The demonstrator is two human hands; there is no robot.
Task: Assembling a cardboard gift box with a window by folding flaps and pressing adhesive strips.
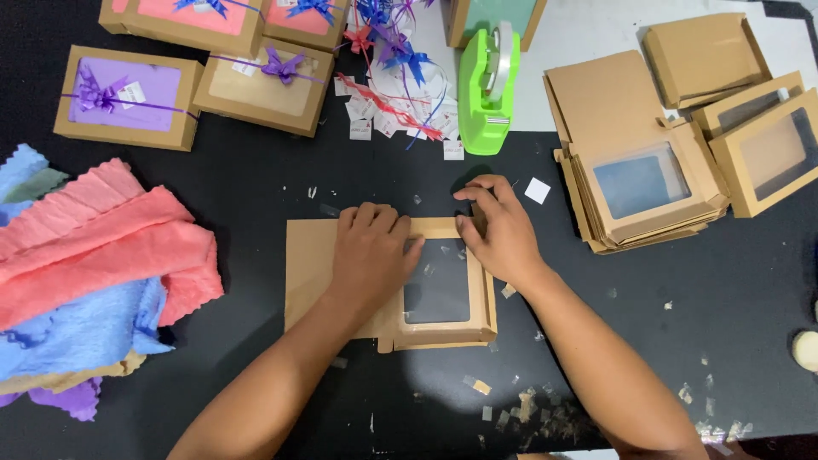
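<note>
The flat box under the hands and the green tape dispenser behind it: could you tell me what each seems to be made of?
The flat box, pressed by the left hand and right hand, looks like matte brown cardboard with creased folds; its window seems to be clear, glossy plastic film, showing the dark table through it. The tape dispenser looks like smooth moulded plastic, bright green with a slight sheen.

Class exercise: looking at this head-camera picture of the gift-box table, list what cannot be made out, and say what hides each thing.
- Flat kraft window box: its middle is covered by the left hand; head view.
- Right hand fingertips: whether they grip the flap cannot be told.
- Small tags by the green tape dispenser: print too small.
- Top boxes: cut off by the frame edge.
</note>
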